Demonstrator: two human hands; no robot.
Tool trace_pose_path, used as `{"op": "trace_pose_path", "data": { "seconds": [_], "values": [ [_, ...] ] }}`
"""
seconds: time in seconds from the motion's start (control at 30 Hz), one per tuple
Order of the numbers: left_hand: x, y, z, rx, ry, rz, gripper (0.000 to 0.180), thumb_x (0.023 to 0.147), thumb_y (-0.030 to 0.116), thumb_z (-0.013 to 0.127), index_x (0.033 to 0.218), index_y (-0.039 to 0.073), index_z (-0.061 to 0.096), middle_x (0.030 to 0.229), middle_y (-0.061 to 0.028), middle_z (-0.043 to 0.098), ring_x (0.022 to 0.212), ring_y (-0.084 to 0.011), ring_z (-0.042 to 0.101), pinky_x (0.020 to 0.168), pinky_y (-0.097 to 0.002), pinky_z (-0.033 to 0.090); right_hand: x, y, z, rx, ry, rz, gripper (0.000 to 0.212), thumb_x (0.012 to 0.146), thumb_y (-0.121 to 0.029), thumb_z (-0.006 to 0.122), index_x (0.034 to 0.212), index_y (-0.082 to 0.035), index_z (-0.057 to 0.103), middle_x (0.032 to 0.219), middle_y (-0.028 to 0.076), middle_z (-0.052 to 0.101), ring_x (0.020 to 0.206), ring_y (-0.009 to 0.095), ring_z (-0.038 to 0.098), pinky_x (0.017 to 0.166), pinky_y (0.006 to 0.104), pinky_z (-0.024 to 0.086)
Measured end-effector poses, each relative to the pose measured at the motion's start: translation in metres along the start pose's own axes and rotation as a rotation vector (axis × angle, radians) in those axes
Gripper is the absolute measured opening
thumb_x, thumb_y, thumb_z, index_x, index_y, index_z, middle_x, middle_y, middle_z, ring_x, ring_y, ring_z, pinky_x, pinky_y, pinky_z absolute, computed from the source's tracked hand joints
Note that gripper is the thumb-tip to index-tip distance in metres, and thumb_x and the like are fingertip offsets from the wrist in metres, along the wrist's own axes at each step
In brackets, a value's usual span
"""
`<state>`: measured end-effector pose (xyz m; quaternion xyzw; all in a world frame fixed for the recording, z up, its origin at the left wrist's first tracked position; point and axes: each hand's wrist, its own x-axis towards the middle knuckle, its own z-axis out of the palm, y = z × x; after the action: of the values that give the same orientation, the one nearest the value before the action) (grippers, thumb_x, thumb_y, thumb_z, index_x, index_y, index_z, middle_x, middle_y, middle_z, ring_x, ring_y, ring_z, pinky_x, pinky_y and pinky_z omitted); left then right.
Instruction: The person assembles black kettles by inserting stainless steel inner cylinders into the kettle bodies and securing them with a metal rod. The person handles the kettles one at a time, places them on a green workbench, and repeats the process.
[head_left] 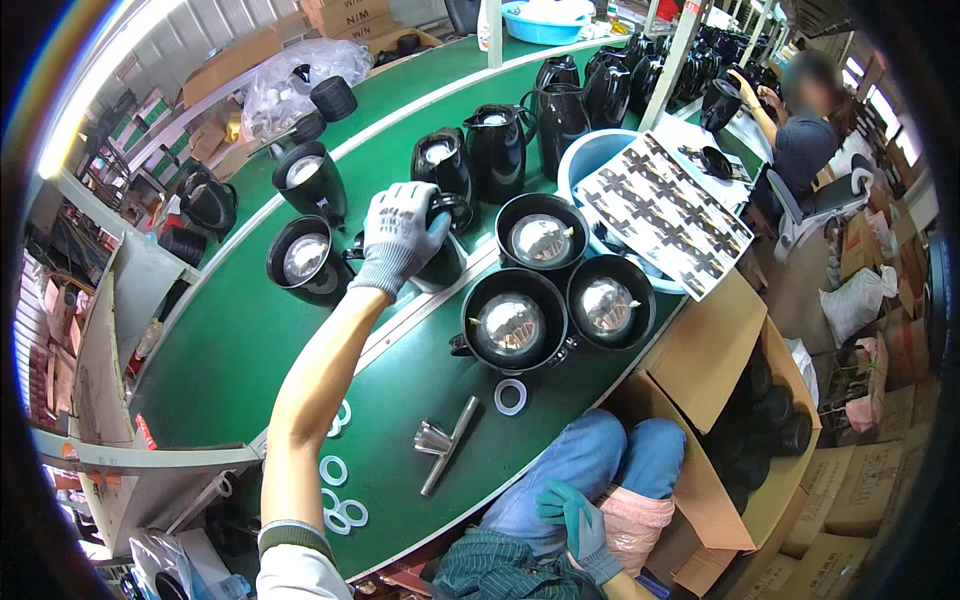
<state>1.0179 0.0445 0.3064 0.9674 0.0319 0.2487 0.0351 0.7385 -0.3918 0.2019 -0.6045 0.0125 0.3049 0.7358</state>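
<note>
My left hand (398,232), in a grey knitted glove, reaches across the green table with its fingers closed over the top of a black jug (441,266). The glove hides much of that jug. My right hand (582,528), in a grey glove with teal fingers, rests by my thighs, holding nothing visible, fingers loosely extended. Nearer me stand three open black jugs with silvery domed insides, one of them the front jug (508,320). Left of my left hand are two more, including a tilted jug (303,259). A white ring (510,397) and a metal T-shaped tool (447,446) lie nearby.
A light-blue basin (588,160) bears a patterned printed sheet (668,212). Several white rings (333,470) lie at the near left. An open cardboard box (705,370) of black parts stands at my right. Farther back, a co-worker (808,130) sits beside many black jugs.
</note>
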Motion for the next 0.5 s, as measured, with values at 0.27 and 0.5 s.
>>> {"op": "trace_pose_path", "data": {
  "seconds": [0.27, 0.5],
  "values": [
    [0.072, -0.051, 0.021, 0.054, 0.022, 0.077, 0.053, 0.092, 0.051, 0.062, 0.129, 0.013, 0.066, 0.122, -0.0152, 0.070, 0.114, -0.0325, 0.065, 0.102, -0.0451, 0.047, 0.010, 0.006, 0.001, 0.032, 0.018, 0.058, 0.052, 0.110, -0.028, 0.043, 0.143, 0.011, 0.050, 0.118, 0.025, 0.071, 0.095, 0.026, 0.073, 0.088, 0.0350, 0.059],
    [0.085, -0.162, -0.001, 0.316, 0.263, -0.531, 0.043, 0.089, 0.045, 0.068, 0.121, 0.015, 0.069, 0.118, -0.0154, 0.072, 0.107, -0.0328, 0.070, 0.090, -0.0493, 0.055, 0.011, 0.043, -0.023, 0.073, 0.014, 0.098, 0.061, 0.107, -0.035, 0.042, 0.143, 0.014, 0.048, 0.119, 0.026, 0.070, 0.093, 0.030, 0.074, 0.082, 0.0368, 0.061]
  ]
}}
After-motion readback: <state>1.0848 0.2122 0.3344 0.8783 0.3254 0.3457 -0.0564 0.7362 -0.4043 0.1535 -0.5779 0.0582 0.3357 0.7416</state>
